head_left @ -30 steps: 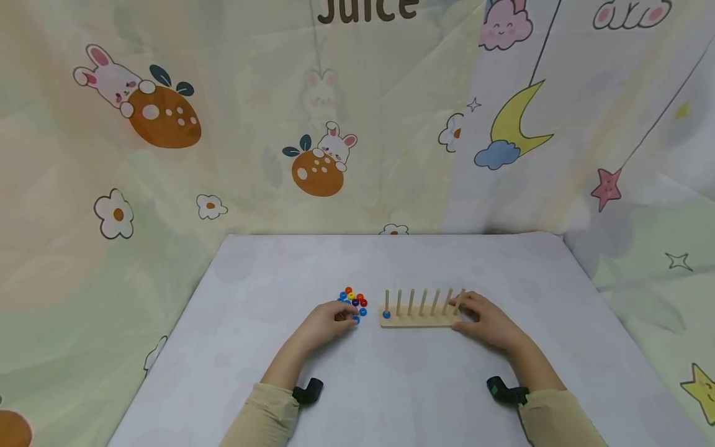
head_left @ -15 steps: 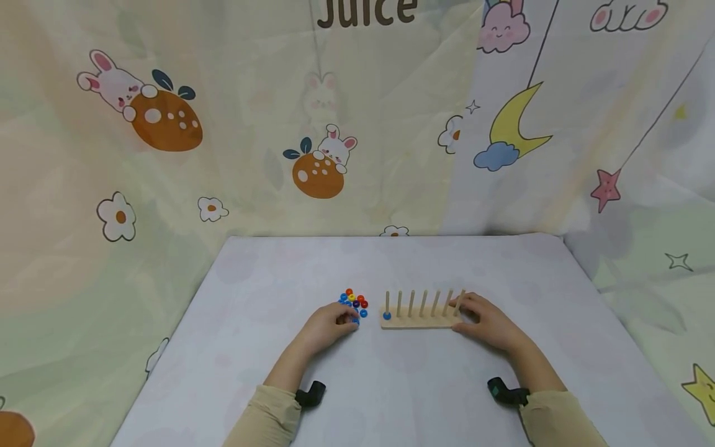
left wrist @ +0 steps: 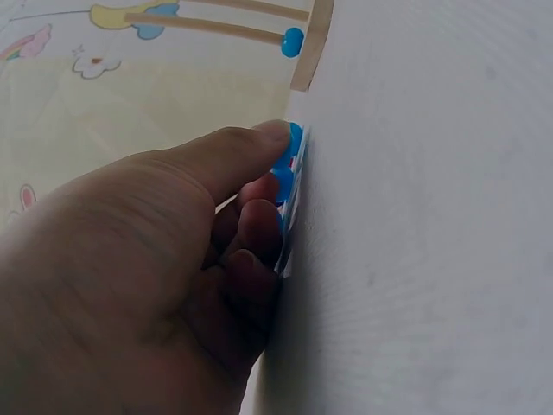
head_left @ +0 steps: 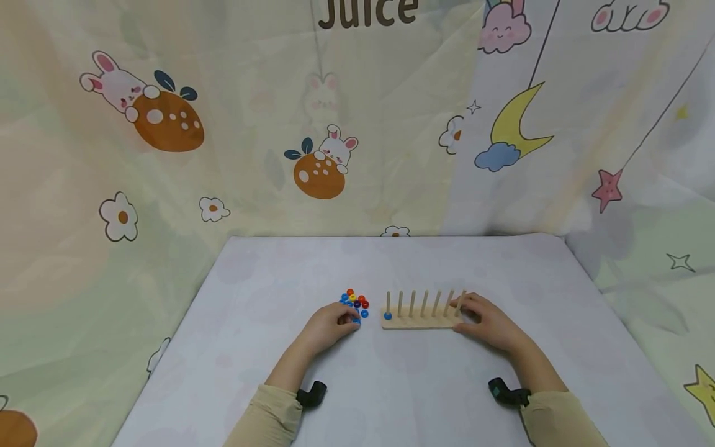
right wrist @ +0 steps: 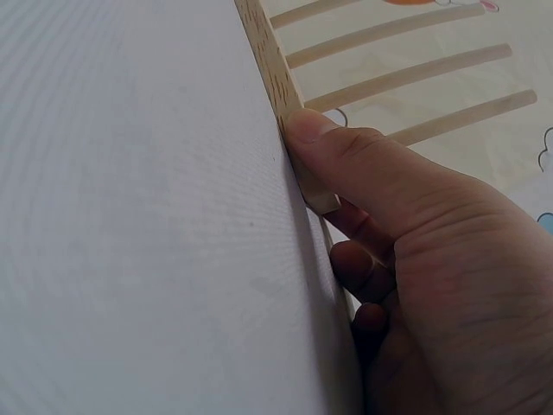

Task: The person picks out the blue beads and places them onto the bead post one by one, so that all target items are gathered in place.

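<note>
Moved hardly at all since a second ago, save for a slight inward shift of the left wrist; otherwise just as before. Set at the near edge of a loose pile of round beads (head_left: pixel 357 304) with the left hand (head_left: pixel 329 326), bent at the fingers, with thumb and fingertips right up against blue beads (left wrist: pixel 282 183); cannot tell whether pinching one or only touching. Coloured blue, red, orange, yellow and dark purple in that pile, and gathered close together on the pale tabletop (head_left: pixel 424 379), just left of the wooden peg rack (head_left: pixel 413 321). Gripped at its right end by the right hand (head_left: pixel 488 320), with thumb pressed on the front edge of the base and fingers curled behind, beside the last peg. Fitted with seven pegs (head_left: pixel 424 303) in a row, and threaded with a single blue bead (head_left: pixel 388 316) at the foot of the leftmost. Backed by a cartoon-printed cloth (head_left: pixel 385 87).
</note>
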`<state>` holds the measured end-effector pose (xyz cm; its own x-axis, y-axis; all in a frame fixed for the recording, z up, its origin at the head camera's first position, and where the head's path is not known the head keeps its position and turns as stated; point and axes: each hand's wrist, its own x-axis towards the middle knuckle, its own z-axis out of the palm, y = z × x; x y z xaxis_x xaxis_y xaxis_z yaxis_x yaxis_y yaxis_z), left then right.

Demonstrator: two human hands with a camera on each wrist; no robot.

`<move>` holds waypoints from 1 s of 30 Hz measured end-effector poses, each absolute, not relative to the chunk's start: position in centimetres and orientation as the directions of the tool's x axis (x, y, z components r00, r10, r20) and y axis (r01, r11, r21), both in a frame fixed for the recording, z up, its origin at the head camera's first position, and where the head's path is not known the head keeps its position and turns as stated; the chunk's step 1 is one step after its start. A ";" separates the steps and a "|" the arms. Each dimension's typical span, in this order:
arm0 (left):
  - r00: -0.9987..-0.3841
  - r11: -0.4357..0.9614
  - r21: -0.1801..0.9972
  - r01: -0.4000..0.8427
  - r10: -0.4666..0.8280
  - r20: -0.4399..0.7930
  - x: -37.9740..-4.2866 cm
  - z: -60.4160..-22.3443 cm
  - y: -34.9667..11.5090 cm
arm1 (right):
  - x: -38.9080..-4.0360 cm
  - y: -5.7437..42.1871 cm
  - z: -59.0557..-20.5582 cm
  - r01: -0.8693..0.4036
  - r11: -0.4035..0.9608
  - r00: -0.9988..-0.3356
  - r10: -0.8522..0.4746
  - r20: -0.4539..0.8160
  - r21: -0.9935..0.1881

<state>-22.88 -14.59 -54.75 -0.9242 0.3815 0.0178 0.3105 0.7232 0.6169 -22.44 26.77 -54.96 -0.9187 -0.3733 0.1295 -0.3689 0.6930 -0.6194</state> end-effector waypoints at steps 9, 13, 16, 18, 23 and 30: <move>-0.938 0.696 0.672 0.252 0.346 -0.007 -22.8 -53.8 -14.5 | -22.4 26.7 -55.0 -0.363 0.694 -0.919 -0.376 0.116 -0.622; -0.939 0.672 0.699 0.246 0.344 -0.001 -22.9 -52.7 -14.5 | -22.4 26.7 -54.9 -0.370 0.707 -0.917 -0.381 0.116 -0.602; -0.936 0.650 0.717 0.251 0.352 0.009 -23.1 -51.5 -14.4 | -22.5 26.7 -54.9 -0.378 0.714 -0.915 -0.385 0.120 -0.589; -0.932 0.642 0.721 0.260 0.363 0.014 -23.3 -50.6 -14.3 | -22.6 26.7 -54.9 -0.380 0.715 -0.914 -0.386 0.121 -0.587; -0.926 0.650 0.706 0.282 0.377 0.023 -23.6 -48.3 -13.8 | -22.5 26.7 -55.0 -0.370 0.710 -0.918 -0.380 0.116 -0.599; -0.915 0.658 0.686 0.310 0.403 0.027 -24.1 -46.0 -13.0 | -22.6 26.8 -55.1 -0.374 0.711 -0.917 -0.381 0.120 -0.596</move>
